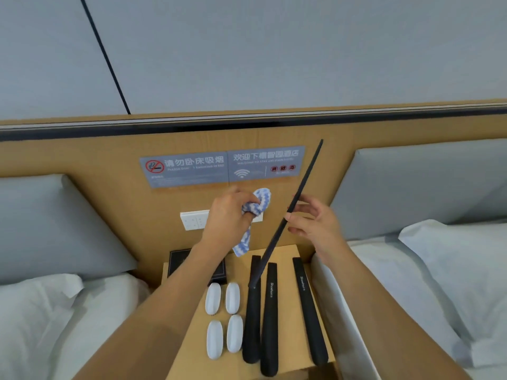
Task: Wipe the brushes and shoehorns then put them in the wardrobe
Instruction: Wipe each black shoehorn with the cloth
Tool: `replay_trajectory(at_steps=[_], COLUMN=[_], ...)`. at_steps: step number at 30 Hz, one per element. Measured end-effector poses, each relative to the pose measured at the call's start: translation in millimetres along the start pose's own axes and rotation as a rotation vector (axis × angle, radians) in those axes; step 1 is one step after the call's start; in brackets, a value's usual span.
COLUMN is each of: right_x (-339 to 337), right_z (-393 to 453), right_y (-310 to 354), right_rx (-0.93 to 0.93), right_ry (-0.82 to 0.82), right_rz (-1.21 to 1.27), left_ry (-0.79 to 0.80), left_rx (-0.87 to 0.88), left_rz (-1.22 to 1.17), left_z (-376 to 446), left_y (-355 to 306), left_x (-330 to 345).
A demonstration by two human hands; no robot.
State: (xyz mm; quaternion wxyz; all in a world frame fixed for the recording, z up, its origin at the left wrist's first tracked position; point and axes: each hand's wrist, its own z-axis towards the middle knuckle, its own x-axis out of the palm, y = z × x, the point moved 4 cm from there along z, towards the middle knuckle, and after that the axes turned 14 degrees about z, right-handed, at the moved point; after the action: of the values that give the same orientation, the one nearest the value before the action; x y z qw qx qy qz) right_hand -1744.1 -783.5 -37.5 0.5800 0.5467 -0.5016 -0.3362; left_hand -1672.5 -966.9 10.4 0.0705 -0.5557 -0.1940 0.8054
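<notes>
A long black shoehorn (290, 215) is held edge-on and tilted by the right hand (315, 220), pinched apparently between thumb and fingertips. A blue-and-white cloth (255, 209) is gripped in the left hand (230, 215), just beside the shoehorn but apart from it. Three more shoehorns (270, 316) and four white brushes (223, 319) are laid on the nightstand (285, 252) below.

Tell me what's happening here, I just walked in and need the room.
A person is cleaning shoe-care items at the nightstand between two beds. The left hand grips a blue-and-white cloth; the right hand holds one black shoehorn up at a slant. Three more shoehorns and four white brushes lie on the nightstand.
</notes>
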Motion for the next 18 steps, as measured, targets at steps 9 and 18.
replay_trajectory(at_steps=[9,18], right_x=[-56,-73], right_z=[3,19], right_y=[-124,-234], right_rx=[0.306,0.483], right_ry=[-0.148,-0.107], right_rz=[-0.316,-0.682], left_ry=[0.053,0.071], left_rx=[-0.161,-0.257], left_rz=[0.045,0.008], left_z=[-33,-50], left_y=[53,89], left_x=[34,79])
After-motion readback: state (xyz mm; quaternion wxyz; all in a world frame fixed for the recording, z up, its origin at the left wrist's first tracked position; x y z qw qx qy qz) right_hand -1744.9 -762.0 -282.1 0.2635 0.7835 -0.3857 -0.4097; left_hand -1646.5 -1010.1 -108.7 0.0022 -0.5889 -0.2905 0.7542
